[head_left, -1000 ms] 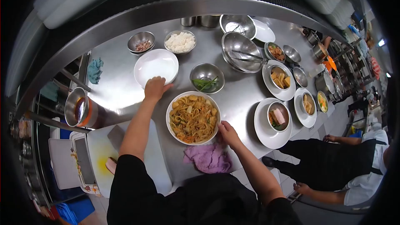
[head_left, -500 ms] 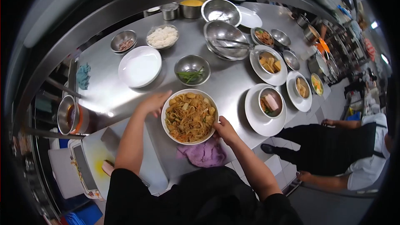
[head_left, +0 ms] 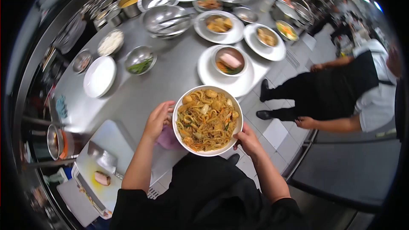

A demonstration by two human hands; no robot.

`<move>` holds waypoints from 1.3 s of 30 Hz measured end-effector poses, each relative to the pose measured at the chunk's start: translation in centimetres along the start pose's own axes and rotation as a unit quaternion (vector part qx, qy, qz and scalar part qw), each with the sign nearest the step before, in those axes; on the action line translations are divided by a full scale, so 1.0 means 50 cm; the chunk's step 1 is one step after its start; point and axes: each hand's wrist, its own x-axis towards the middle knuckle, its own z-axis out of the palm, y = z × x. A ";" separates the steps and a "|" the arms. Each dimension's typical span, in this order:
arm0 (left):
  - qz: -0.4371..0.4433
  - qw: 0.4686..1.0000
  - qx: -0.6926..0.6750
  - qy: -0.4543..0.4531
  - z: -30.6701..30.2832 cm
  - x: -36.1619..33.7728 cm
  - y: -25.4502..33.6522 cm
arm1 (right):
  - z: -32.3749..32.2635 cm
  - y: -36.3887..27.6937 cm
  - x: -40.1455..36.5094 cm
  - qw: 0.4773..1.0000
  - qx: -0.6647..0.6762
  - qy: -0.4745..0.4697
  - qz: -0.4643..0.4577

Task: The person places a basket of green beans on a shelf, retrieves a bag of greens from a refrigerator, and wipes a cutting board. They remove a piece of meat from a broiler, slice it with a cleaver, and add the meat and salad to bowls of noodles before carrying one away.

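Note:
A white bowl point(head_left: 179, 145) full of fried noodles point(head_left: 208, 119) is held in front of my body, over the table's near edge. On its right side, my right hand point(head_left: 248, 139) grips the rim, thumb on top and the other fingers mostly hidden. My left hand point(head_left: 159, 119) is by the opposite side, fingers stretched out and fingertips right at the rim. Partly behind the bowl and left hand lies a purple cloth point(head_left: 168, 139) on the steel table point(head_left: 142, 91).
White plates point(head_left: 205, 74) carrying small bowls of food stand beyond the noodles. Farther left are a bowl of green beans point(head_left: 140, 61), a white dish point(head_left: 100, 76) and rice point(head_left: 110, 42). A cleaver point(head_left: 102, 156) rests on a cutting board point(head_left: 115, 134). Another person point(head_left: 341, 85) stands at right.
The bowl has come off the table and toward my body, held by my right hand, with my left following alongside. The view has turned right.

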 end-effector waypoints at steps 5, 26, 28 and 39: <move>0.034 0.999 0.018 0.007 0.209 -0.005 -0.098 | -0.218 0.127 -0.134 0.994 0.069 0.065 -0.047; 0.234 0.737 0.627 0.095 0.876 0.556 -0.437 | -0.838 0.386 -0.224 0.951 0.171 0.239 -0.092; 0.118 0.772 0.614 0.116 0.881 0.675 -0.416 | -0.883 0.360 -0.180 0.962 0.146 0.213 -0.088; -0.092 0.743 0.602 0.277 0.758 0.945 -0.586 | -0.993 0.186 0.100 0.975 0.169 0.140 -0.042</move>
